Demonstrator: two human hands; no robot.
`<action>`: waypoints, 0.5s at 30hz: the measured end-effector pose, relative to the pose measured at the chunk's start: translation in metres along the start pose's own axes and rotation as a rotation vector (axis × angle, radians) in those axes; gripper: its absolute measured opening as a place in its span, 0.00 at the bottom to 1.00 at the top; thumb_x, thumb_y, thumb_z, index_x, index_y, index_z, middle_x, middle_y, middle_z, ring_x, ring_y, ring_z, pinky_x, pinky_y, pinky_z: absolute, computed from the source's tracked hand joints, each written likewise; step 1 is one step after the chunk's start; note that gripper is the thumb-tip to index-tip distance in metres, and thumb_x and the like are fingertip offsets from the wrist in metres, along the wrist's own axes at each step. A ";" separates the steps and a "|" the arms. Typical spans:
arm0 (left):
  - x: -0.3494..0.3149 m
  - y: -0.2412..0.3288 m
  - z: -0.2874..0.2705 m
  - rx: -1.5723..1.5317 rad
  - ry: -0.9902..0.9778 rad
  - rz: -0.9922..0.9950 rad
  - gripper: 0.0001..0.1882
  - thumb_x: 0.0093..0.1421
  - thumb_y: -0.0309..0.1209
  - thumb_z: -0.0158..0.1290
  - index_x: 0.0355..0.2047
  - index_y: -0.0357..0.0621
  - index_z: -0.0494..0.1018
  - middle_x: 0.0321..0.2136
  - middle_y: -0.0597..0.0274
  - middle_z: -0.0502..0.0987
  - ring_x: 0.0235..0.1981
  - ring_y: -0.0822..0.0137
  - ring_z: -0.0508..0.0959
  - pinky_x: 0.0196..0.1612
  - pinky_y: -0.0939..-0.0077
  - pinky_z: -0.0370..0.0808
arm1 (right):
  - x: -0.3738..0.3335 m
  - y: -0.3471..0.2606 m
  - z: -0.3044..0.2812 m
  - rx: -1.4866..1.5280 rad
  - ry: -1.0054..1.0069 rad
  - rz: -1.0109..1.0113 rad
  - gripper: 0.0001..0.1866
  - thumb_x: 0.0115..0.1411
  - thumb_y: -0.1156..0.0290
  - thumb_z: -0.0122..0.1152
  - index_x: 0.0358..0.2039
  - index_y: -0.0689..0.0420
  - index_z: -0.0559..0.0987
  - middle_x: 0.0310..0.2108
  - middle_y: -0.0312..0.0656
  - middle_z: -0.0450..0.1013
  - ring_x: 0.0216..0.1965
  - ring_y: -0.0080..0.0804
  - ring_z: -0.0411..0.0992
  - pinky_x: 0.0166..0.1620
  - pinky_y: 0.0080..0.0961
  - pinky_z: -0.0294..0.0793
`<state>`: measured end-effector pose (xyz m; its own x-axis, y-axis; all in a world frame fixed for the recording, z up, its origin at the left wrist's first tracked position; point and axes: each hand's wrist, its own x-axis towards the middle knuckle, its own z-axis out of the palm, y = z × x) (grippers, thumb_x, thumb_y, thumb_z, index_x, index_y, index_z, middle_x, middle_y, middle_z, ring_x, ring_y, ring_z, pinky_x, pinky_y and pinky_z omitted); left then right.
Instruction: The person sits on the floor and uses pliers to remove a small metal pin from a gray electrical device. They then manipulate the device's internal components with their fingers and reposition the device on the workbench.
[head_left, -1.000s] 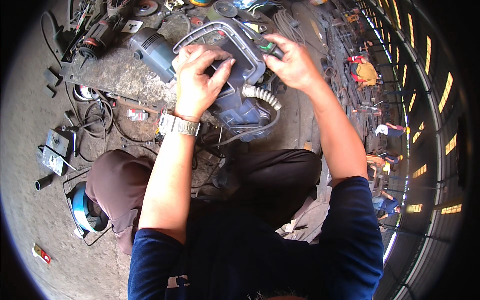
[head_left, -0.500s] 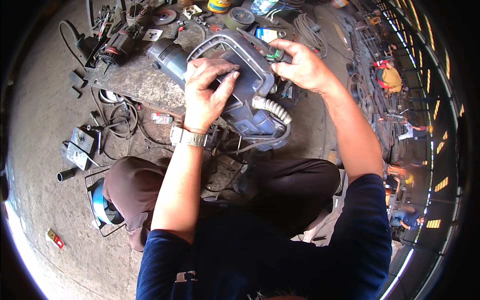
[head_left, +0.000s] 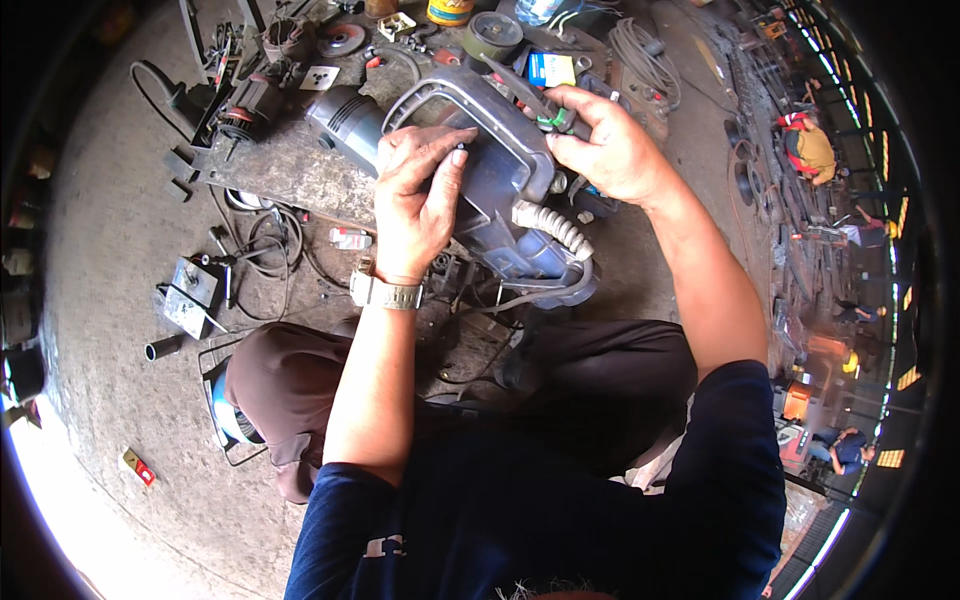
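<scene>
A large blue-grey power tool (head_left: pixel 485 190) with a dark loop handle and a grey motor housing lies across the low bench in front of me. My left hand (head_left: pixel 415 185), with a metal-banded watch on its wrist, is over the tool beside the loop handle. Its thumb and forefinger come together in a pinch; whatever small thing is between them cannot be made out. My right hand (head_left: pixel 605 145) grips a small black-and-green part (head_left: pixel 556 121) at the far right end of the handle. A pale ribbed hose (head_left: pixel 553 229) curves along the tool's near side.
The worn bench (head_left: pixel 290 170) holds a stripped motor tool (head_left: pixel 243 115) and a grinding disc (head_left: pixel 341 40). Cables (head_left: pixel 275 245) and a metal block (head_left: pixel 192 297) lie on the floor at left. Coiled cable (head_left: pixel 643 62) lies far right. Other people (head_left: pixel 808 150) are well off to the right.
The whole view has shifted slightly, with everything a little further right. My left thumb and forefinger are still pinched; my right hand still holds the black-and-green part, its fingers slightly changed.
</scene>
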<state>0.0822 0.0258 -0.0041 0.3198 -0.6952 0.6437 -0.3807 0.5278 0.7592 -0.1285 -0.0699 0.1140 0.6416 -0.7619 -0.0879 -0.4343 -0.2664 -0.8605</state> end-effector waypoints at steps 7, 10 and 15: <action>0.001 0.015 -0.008 -0.223 0.159 -0.240 0.10 0.72 0.27 0.56 0.46 0.35 0.84 0.46 0.53 0.84 0.53 0.59 0.80 0.60 0.66 0.73 | -0.001 0.010 0.012 -0.104 0.087 -0.140 0.24 0.68 0.75 0.62 0.63 0.68 0.74 0.48 0.38 0.76 0.49 0.20 0.72 0.54 0.21 0.74; 0.005 0.025 -0.015 -0.672 0.195 -0.325 0.14 0.76 0.31 0.53 0.52 0.32 0.81 0.47 0.52 0.84 0.52 0.61 0.81 0.62 0.65 0.73 | -0.002 0.016 0.020 0.048 0.134 -0.100 0.22 0.66 0.79 0.59 0.61 0.67 0.76 0.49 0.38 0.79 0.50 0.20 0.73 0.57 0.22 0.73; 0.007 0.036 -0.022 -1.385 0.187 -0.345 0.18 0.75 0.38 0.56 0.54 0.35 0.78 0.46 0.52 0.83 0.49 0.58 0.80 0.57 0.62 0.75 | -0.002 0.018 0.017 0.033 0.139 -0.075 0.22 0.65 0.81 0.57 0.60 0.65 0.78 0.50 0.36 0.80 0.50 0.21 0.74 0.59 0.22 0.71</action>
<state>0.0893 0.0505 0.0300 0.3684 -0.8683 0.3323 0.8371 0.4653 0.2877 -0.1266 -0.0633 0.0905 0.5766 -0.8157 0.0461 -0.3655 -0.3080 -0.8784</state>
